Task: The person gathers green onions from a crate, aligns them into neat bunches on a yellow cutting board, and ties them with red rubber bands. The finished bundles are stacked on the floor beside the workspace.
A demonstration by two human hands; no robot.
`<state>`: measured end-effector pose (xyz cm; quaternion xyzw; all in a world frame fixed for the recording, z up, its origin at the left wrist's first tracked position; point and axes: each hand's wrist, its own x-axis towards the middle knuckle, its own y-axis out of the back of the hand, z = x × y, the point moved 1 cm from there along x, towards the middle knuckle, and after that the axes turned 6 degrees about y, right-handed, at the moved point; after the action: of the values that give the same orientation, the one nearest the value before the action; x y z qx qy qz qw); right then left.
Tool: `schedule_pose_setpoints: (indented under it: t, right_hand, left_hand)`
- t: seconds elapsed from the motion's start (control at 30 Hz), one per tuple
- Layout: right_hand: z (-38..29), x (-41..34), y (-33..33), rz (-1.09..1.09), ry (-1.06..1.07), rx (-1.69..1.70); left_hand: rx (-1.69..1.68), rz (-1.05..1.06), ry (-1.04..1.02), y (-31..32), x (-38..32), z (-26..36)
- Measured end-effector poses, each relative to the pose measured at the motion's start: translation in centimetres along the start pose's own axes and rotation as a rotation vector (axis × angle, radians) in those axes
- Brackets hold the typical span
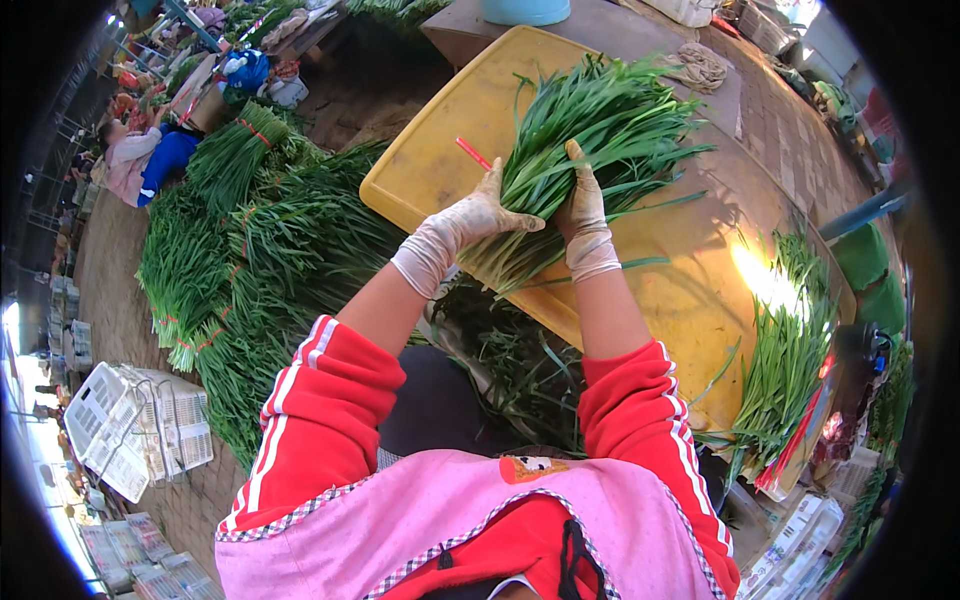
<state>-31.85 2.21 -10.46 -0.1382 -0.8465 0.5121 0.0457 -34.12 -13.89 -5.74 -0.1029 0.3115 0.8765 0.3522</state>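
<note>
A large loose bunch of Chinese chives [600,120] lies over the yellow tabletop [442,127], leaves fanned toward the far right and pale stems toward me. My left hand [495,208], in a soiled white glove, clasps the bunch from the left near its stem end. On the other side, my gloved right hand [583,196] grips it, with the thumb up along the leaves; its other fingers are mostly hidden. A short red strip [472,153] rests on the table just beyond my left hand.
More loose chives [784,360] lie at the table's right end beside red strips [799,431]. Tied chive bundles [225,225] are heaped on the left. White plastic crates [142,420] stand on the floor, and a person [135,157] sits farther off. A crumpled cloth [697,67] lies beyond the table.
</note>
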Motion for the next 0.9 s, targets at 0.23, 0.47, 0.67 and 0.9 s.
schedule_pose_setpoints:
  t: [0.23, 0.47, 0.67, 0.9]
  right_hand:
    - [-13.6, 2.4, 2.0, 0.294, 0.484, -0.882]
    - [-11.0, -15.2, 4.4, -0.166, -0.122, -0.995]
    - [-2.9, -15.5, 2.4, 0.095, -0.321, -0.706]
    - [1.1, -13.4, 2.5, 0.117, -0.122, -1.408]
  left_hand:
    - [-0.049, -0.045, 0.131, 0.5, 0.4, -0.1]
    - [0.066, -0.071, 0.196, 0.8, 2.5, -1.2]
    - [0.017, -0.023, 0.162, 0.6, 3.2, -2.3]
    - [-0.114, -0.030, 0.116, 0.2, 4.2, -3.1]
